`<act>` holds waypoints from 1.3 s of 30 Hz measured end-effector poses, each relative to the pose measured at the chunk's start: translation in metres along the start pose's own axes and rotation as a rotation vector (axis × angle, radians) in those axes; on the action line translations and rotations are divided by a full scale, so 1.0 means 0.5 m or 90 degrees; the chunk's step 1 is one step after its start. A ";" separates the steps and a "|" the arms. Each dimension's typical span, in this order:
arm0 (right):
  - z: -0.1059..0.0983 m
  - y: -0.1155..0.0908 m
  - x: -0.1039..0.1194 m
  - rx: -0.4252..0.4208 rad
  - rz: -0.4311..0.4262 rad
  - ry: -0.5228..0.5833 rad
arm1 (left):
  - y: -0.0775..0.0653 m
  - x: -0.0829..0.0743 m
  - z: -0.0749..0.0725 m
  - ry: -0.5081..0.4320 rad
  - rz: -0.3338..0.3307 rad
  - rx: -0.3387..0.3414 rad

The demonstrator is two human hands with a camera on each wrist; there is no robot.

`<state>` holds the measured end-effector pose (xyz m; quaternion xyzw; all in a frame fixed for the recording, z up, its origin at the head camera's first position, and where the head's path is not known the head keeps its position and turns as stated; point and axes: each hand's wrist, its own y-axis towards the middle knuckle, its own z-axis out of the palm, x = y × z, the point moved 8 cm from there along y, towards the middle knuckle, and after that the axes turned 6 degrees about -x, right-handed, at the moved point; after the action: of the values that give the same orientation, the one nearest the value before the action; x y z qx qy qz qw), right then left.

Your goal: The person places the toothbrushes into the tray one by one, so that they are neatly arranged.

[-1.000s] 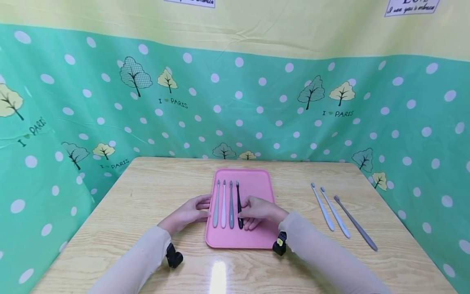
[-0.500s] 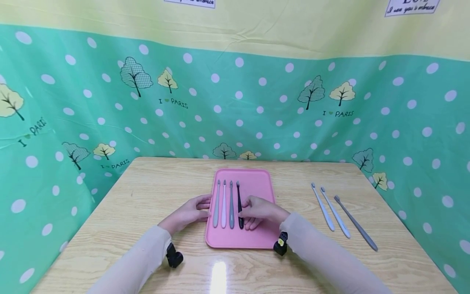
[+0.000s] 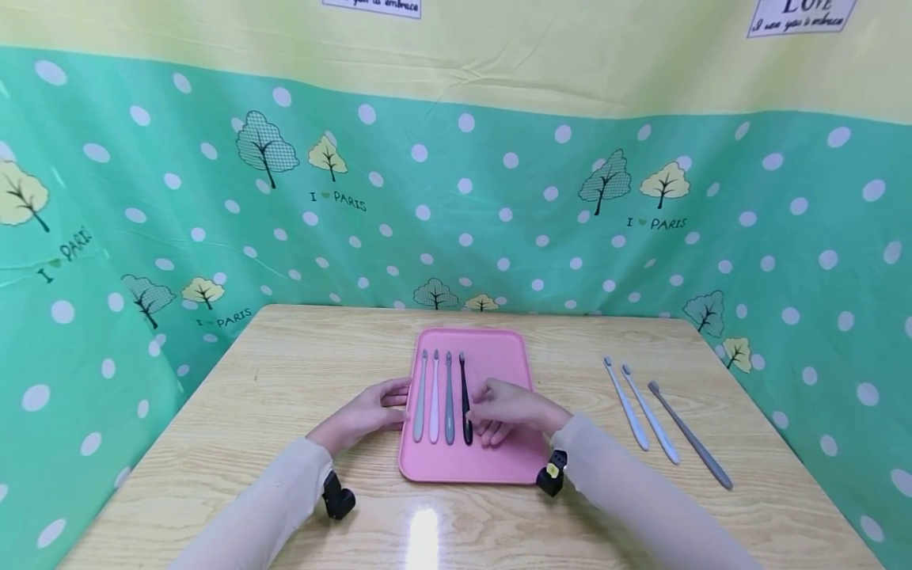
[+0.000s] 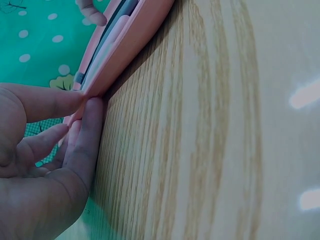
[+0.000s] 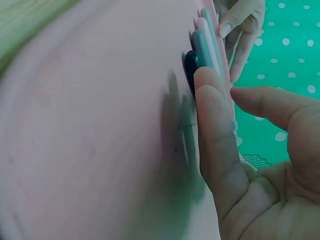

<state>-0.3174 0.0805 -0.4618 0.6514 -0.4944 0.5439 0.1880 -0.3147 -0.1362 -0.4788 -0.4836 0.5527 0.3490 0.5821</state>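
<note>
Four slim toothbrushes lie side by side, lengthwise, on the left part of a pink tray (image 3: 499, 467): a grey-green toothbrush (image 3: 420, 404), a pale pink toothbrush (image 3: 435, 404), a dark grey toothbrush (image 3: 450, 404) and a black toothbrush (image 3: 465, 388). At the tray's left edge, my left hand (image 3: 363, 412) pinches the rim (image 4: 112, 75) between thumb and finger. My right hand (image 3: 509, 408) is over the tray, just right of the black toothbrush's handle. In the right wrist view its thumb (image 5: 265, 105) stands apart from its fingers (image 5: 217, 135), which partly hide the black toothbrush.
On the wooden table (image 3: 321, 340), two pale blue toothbrushes (image 3: 627, 405) (image 3: 651, 416) and a dark grey toothbrush (image 3: 691, 435) lie slanted to the right of the tray. A green dotted cloth (image 3: 463, 214) hangs behind the table.
My right hand has shifted slightly right, its thumb coming away from the black toothbrush, which stays on the tray. My left hand has kept its place at the tray's edge.
</note>
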 end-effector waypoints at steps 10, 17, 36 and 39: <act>-0.034 -0.034 0.005 -0.010 -0.014 -0.016 | 0.004 0.008 -0.002 0.003 -0.010 -0.011; -0.075 -0.055 -0.002 -0.032 -0.020 -0.038 | 0.003 0.002 -0.002 0.001 -0.007 -0.010; -0.199 -0.147 -0.047 -0.061 -0.018 -0.018 | 0.000 0.000 0.000 0.006 -0.009 -0.005; -0.224 -0.161 -0.060 -0.079 -0.007 -0.019 | -0.001 -0.002 0.000 0.007 -0.008 -0.002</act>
<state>-0.3053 0.2166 -0.4271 0.6495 -0.5264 0.5012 0.2235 -0.3144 -0.1360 -0.4779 -0.4896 0.5528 0.3434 0.5803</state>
